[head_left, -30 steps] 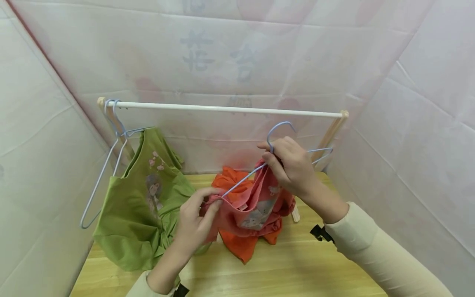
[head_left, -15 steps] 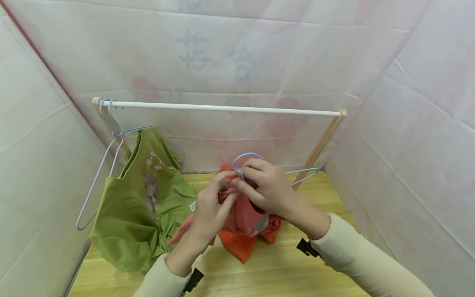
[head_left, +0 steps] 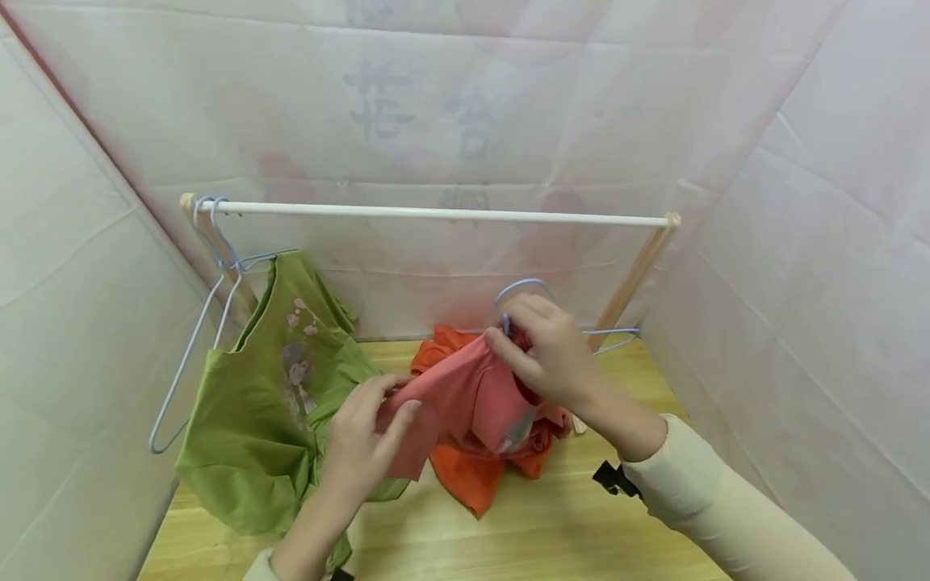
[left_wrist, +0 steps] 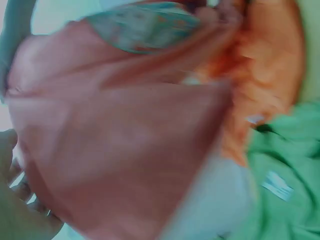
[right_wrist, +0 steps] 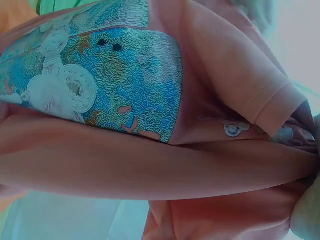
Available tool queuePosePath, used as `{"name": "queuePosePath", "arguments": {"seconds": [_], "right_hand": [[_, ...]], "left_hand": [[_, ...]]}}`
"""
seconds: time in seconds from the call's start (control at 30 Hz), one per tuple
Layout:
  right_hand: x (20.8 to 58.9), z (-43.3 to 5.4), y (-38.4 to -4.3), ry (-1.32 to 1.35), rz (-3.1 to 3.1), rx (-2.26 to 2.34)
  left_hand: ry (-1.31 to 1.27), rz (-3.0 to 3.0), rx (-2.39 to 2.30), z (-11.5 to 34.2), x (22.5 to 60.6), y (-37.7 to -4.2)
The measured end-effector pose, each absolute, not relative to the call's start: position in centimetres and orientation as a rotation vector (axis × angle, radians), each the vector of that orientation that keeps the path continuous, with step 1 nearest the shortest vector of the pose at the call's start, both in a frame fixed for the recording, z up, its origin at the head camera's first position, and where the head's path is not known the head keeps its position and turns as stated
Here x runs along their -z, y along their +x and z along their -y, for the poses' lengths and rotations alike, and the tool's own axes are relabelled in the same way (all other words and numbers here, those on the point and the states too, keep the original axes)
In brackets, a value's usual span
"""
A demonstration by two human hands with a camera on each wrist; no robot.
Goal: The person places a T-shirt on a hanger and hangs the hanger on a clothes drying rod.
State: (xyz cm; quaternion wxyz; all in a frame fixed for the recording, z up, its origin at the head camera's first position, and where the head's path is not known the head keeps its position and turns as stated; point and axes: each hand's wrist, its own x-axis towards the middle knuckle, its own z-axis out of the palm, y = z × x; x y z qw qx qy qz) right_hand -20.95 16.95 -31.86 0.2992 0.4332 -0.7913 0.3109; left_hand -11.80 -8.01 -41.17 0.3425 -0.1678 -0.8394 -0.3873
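My right hand (head_left: 548, 351) grips a blue wire hanger (head_left: 517, 284) just below its hook, together with the collar of a coral-pink shirt (head_left: 454, 395). The hanger's right arm sticks out bare beyond the hand; its left arm is hidden under the cloth. At the shirt's left shoulder and sleeve is my left hand (head_left: 356, 444), thumb and fingers apart with cloth between them. The left wrist view, blurred, has these fingers (left_wrist: 22, 190) along the cloth's edge. A blue printed patch (right_wrist: 125, 80) shows on the shirt in the right wrist view.
A white rail (head_left: 436, 213) on wooden posts spans the back. From its left end hang blue hangers (head_left: 185, 363), with a green garment (head_left: 254, 436) on one. An orange garment (head_left: 468, 484) lies on the wooden table (head_left: 538, 532) beneath the shirt. Fabric walls enclose the space.
My left hand first came to the hanger's neck with the shirt's edge, covering the bare left arm, then drew back left along the sleeve. The right hand lowered the hanger, then raised it slightly.
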Motion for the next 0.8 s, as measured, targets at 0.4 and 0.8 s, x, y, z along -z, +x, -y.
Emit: {"name": "queuePosePath", "arguments": {"seconds": [0.4, 0.8], "right_hand": [[32.1, -17.4, -21.7, 1.119, 2.085, -0.884], [33.5, -15.1, -20.9, 1.182, 2.054, -0.899]], "left_hand": [[-0.417, 2.173, 1.046, 8.3, 42.7, -12.2], [-0.542, 2.165, 0.996, 4.8, 41.0, -13.9]]}}
